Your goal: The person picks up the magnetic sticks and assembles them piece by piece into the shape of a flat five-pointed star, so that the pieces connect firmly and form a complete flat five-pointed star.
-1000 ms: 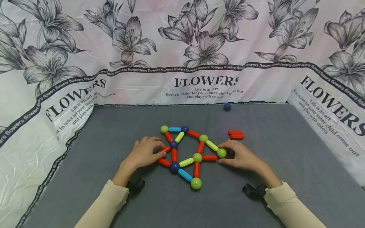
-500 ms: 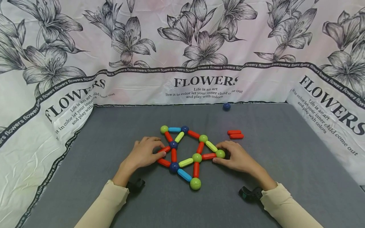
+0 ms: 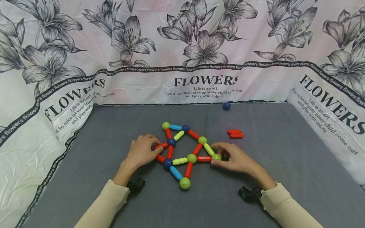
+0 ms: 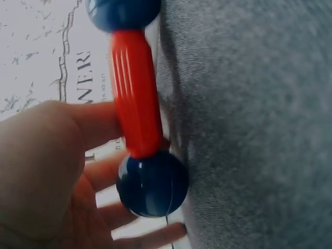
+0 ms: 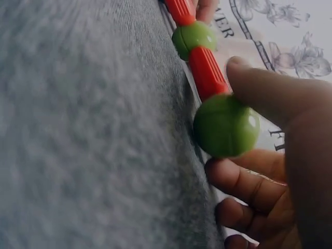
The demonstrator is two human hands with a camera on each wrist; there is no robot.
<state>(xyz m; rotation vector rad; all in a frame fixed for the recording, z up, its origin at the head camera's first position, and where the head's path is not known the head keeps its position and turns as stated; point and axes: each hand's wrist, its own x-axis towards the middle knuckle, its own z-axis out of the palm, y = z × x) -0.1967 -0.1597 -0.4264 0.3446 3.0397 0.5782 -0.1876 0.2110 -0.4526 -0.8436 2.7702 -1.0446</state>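
A flat ball-and-stick building-toy frame (image 3: pixel 180 161) of red, yellow-green and blue sticks joined by green and dark blue balls lies between my hands. My left hand (image 3: pixel 144 151) grips its left corner, where two red sticks meet under the fingers. In the left wrist view a red stick (image 4: pixel 137 93) runs past the thumb to a blue ball (image 4: pixel 153 184) lying in front of the fingers. At the right corner, my right hand (image 3: pixel 234 157) pinches a green ball (image 5: pixel 226 126) between thumb and fingers. A red stick (image 3: pixel 204 159) and a yellow-green stick (image 3: pixel 209 149) meet that ball.
Two loose red sticks (image 3: pixel 235 133) lie side by side beyond the right hand. A lone dark blue ball (image 3: pixel 226 106) sits at the far edge of the grey table cloth (image 3: pixel 119 118). Behind it hangs a white flower-print cloth (image 3: pixel 137 85).
My right hand moved left, bringing the green ball against the red stick's free end. Since then the frame has turned slightly clockwise; its nearest green ball shifted left. My left hand moved slightly left.
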